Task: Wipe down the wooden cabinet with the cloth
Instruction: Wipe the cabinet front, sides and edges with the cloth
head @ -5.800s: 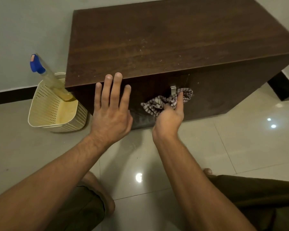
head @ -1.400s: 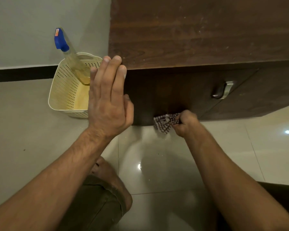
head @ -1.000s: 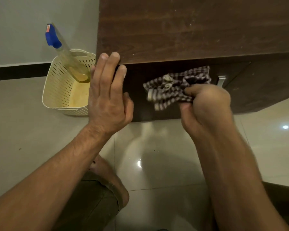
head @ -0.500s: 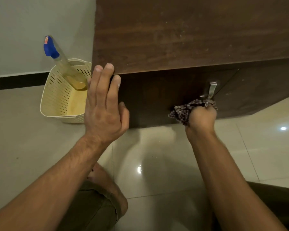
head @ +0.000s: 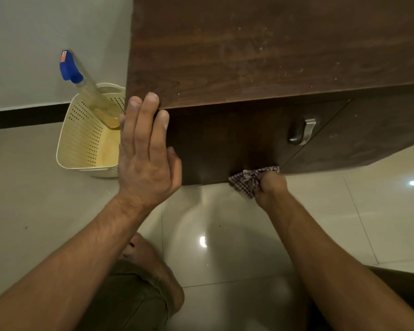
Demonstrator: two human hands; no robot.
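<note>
Right hand point(head: 270, 187) clenched the checked cloth point(head: 247, 181) low against the wooden cabinet point(head: 249, 56) door's bottom edge — left hand point(head: 146, 158) lay flat, fingers spread, braced at the front corner.

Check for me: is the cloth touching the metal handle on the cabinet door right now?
Apart. The head view shows the cloth bunched in the right hand at the door's bottom edge, with bare dark wood between it and the handle higher up.

Wall point(head: 46, 39): plain pale grey, with a black skirting band point(head: 22, 117).
Floor point(head: 332, 211): glossy cream tiles, thin grout lines.
Light: ceiling lamps reflected as bright spots point(head: 413, 183).
</note>
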